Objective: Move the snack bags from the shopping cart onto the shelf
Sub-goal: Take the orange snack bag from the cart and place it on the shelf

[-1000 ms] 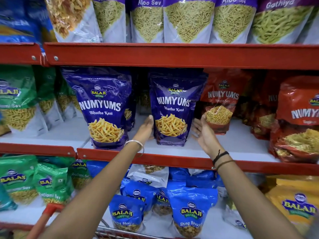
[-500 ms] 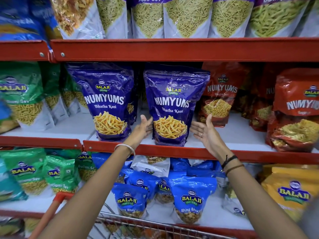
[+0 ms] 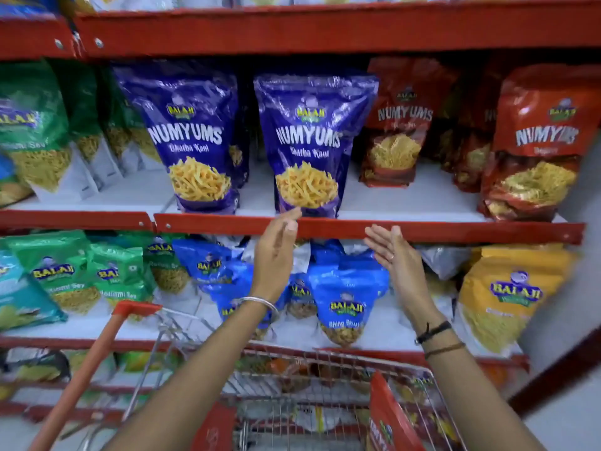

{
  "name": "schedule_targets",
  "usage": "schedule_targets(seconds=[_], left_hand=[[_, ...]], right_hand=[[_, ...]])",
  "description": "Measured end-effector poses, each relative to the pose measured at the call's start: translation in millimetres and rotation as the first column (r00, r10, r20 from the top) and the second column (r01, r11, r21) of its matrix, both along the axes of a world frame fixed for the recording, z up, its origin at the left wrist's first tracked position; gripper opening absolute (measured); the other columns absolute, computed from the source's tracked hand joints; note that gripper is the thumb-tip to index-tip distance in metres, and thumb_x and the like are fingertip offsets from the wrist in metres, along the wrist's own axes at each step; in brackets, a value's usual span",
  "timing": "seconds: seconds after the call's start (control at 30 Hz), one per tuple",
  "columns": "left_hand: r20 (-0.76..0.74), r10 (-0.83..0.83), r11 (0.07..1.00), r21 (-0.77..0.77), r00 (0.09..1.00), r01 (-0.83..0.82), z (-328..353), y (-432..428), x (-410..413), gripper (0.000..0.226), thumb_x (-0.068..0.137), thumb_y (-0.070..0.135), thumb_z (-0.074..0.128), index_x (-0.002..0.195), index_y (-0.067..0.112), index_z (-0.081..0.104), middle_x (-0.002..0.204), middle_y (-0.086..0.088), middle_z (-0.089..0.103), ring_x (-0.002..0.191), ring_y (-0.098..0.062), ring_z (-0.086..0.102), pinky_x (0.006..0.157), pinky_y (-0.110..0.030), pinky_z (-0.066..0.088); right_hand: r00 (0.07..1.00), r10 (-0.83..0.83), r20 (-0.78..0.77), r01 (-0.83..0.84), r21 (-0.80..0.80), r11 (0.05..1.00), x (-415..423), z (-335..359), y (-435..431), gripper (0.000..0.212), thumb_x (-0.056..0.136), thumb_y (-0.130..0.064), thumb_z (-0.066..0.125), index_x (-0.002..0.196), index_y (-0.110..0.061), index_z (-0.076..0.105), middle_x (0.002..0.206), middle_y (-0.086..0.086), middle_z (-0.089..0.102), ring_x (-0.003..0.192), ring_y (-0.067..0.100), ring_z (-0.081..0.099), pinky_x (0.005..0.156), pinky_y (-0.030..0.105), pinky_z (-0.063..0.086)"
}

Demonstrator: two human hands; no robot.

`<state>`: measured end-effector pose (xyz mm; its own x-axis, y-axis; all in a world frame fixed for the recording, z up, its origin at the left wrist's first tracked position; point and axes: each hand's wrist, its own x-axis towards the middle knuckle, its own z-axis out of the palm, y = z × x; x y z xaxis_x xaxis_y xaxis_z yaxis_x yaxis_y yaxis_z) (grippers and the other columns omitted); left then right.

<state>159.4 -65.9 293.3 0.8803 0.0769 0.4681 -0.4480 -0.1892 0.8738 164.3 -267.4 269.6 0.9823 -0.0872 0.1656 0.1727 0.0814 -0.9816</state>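
1. Both our hands are empty – left hand (image 3: 274, 255) and right hand (image 3: 395, 255) open, fingers spread, just below the purple snack bag (image 3: 310, 148) standing upright on the shelf (image 3: 422, 231).
2. We should reach down into the shopping cart (image 3: 325, 402) for the next bag – gripping both sides.
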Motion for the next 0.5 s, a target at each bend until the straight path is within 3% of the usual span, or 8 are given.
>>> schedule_targets(seconds=[0.07,0.13,0.2,0.3,0.33,0.37,0.43,0.5], left_hand=[[-0.063,-0.081,0.997,-0.014,0.995,0.080,-33.5,-12.1,-23.3,0.028,0.092,0.022,0.042,0.114,0.018,0.059,0.115,0.004,0.061,0.101,0.007,0.055,0.090,-0.007,0.040],[-0.202,-0.157,0.987,-0.002,0.967,0.160,-77.5,-22.4,-41.8,0.027,0.091,0.023,0.045,0.112,0.017,0.060,0.114,0.003,0.061,0.095,0.008,0.057,0.087,-0.010,0.042],[-0.344,-0.186,0.977,0.032,0.920,0.210,-123.8,-30.7,-56.0,0.026,0.089,0.024,0.047,0.111,0.018,0.060,0.114,0.001,0.063,0.089,0.005,0.058,0.081,-0.012,0.045],[-0.532,-0.219,0.960,0.033,0.818,0.278,-187.1,-42.0,-65.0,0.022,0.087,0.024,0.050,0.106,0.021,0.059,0.111,0.000,0.062,0.094,0.008,0.057,0.085,-0.016,0.044],[-0.594,-0.239,0.949,0.024,0.768,0.315,-206.5,-46.8,-66.8,0.023,0.088,0.019,0.049,0.108,0.017,0.058,0.113,-0.003,0.060,0.095,0.009,0.056,0.085,-0.014,0.045],[-0.659,-0.259,0.936,0.010,0.707,0.352,-229.6,-52.1,-66.2,0.026,0.088,0.012,0.048,0.113,0.007,0.054,0.115,-0.009,0.057,0.093,0.008,0.058,0.082,-0.009,0.044],[-0.769,-0.264,0.912,-0.002,0.583,0.411,-267.8,-64.4,-65.6,0.037,0.087,0.013,0.050,0.120,-0.004,0.045,0.116,-0.021,0.054,0.096,-0.015,0.063,0.077,-0.013,0.046],[-0.851,-0.271,0.888,-0.041,0.450,0.459,-305.3,-77.6,-64.6,0.055,0.084,0.025,0.056,0.128,-0.001,0.037,0.132,-0.029,0.045,0.118,-0.042,0.049,0.089,-0.034,0.046]], right_hand=[[0.998,-0.063,-0.024,0.062,-0.031,0.998,-32.7,-39.0,-8.8,0.047,0.087,-0.049,0.038,0.113,-0.016,0.059,0.113,0.003,0.065,0.100,0.005,0.063,0.083,0.015,0.047],[0.991,-0.105,-0.082,0.097,-0.098,0.991,-65.1,-79.3,-20.7,0.031,0.093,-0.033,0.039,0.109,-0.017,0.060,0.106,0.001,0.066,0.095,0.001,0.063,0.085,0.015,0.047],[0.973,-0.167,-0.156,0.137,-0.190,0.972,-94.5,-122.0,-36.3,0.025,0.093,-0.032,0.041,0.106,-0.022,0.061,0.107,0.000,0.067,0.101,0.004,0.062,0.090,0.015,0.044],[0.937,-0.232,-0.262,0.132,-0.348,0.928,-133.7,-180.5,-59.3,0.036,0.090,-0.036,0.045,0.118,-0.016,0.056,0.122,0.003,0.061,0.114,0.014,0.055,0.099,0.019,0.040],[0.922,-0.229,-0.312,0.104,-0.371,0.923,-145.5,-198.3,-65.5,0.038,0.089,-0.036,0.048,0.121,-0.016,0.054,0.127,0.003,0.058,0.116,0.016,0.054,0.100,0.025,0.043],[0.904,-0.228,-0.362,0.079,-0.383,0.921,-157.4,-214.2,-70.3,0.043,0.086,-0.036,0.054,0.125,-0.017,0.051,0.131,0.003,0.055,0.118,0.016,0.053,0.095,0.021,0.046],[0.849,-0.250,-0.466,0.063,-0.380,0.923,-177.4,-243.8,-77.6,0.066,0.076,-0.039,0.066,0.132,-0.016,0.042,0.136,0.004,0.049,0.119,0.018,0.050,0.080,0.003,0.043],[0.791,-0.242,-0.562,0.025,-0.366,0.930,-189.9,-270.1,-84.0,0.086,0.068,-0.039,0.074,0.139,-0.021,0.028,0.134,0.002,0.046,0.117,0.019,0.049,0.086,0.014,0.045]])
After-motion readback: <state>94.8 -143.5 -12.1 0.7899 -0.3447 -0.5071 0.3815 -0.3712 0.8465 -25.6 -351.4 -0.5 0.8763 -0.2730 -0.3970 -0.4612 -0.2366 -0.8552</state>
